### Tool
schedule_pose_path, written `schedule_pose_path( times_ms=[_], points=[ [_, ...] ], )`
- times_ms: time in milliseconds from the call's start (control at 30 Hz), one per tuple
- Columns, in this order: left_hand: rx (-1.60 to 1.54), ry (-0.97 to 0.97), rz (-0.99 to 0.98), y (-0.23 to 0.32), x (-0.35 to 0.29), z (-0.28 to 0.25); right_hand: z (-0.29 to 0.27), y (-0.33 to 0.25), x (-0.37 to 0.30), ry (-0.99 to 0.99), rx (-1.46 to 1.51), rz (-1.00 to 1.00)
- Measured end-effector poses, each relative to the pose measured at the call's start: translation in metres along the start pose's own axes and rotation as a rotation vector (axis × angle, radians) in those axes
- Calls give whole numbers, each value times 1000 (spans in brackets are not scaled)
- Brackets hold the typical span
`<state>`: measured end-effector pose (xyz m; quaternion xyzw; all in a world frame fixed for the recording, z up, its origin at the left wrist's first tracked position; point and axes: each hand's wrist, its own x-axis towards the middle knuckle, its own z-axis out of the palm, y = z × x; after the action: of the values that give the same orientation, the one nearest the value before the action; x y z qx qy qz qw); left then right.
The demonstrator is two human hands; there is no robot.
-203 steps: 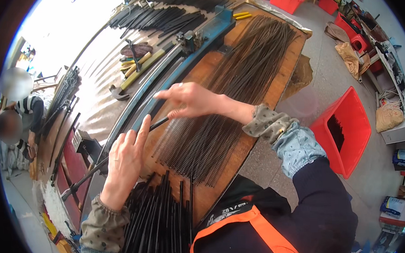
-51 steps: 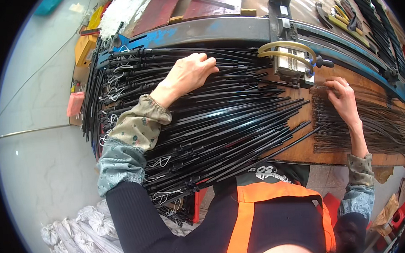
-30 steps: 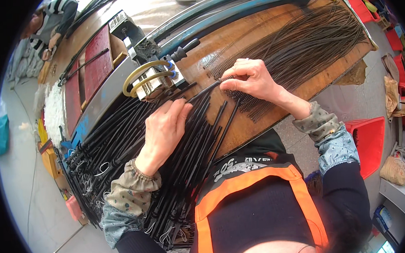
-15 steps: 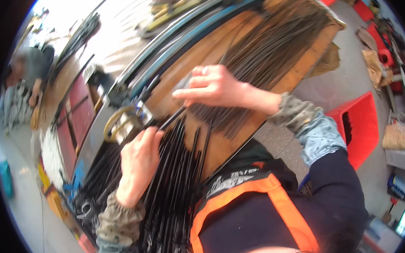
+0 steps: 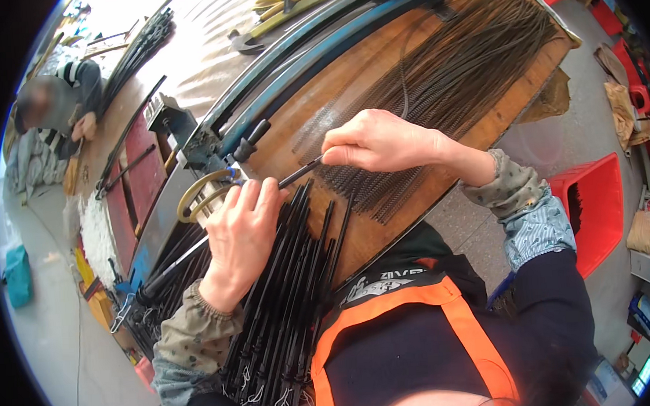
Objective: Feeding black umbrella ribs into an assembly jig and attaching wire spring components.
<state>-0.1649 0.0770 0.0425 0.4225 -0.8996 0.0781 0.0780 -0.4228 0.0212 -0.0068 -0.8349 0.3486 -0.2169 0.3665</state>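
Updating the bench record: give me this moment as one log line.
left hand: holding black rod | right hand: closed at rod's upper end | coiled springs: on wooden tabletop

Slim, dark black rod (image 5: 300,173), gripped aslant near the centre, running from eight o'clock up toward two o'clock, partly covered, upper tip hidden.

The black rods (image 5: 289,256) looked to me like smooth, glossy plastic; the springs (image 5: 472,63) were dull, ridged metal, the surface (image 5: 369,239) smooth wood, the rail (image 5: 346,39) painted metal, the bin (image 5: 603,210) shiny plastic.
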Motion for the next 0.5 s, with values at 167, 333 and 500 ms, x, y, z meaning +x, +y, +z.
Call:
schedule_pose_path(
  times_ms=[167, 333, 500],
  points=[
    [68, 77, 48, -3, -2, 6, 29, 3, -4, 223, 289, 136],
    [-8, 128, 4, -2, -5, 1, 35, -5, -3, 536, 462, 39],
    [0, 139, -77, -9, -12, -7, 19, 14, -5, 590, 690, 4]
  ],
)
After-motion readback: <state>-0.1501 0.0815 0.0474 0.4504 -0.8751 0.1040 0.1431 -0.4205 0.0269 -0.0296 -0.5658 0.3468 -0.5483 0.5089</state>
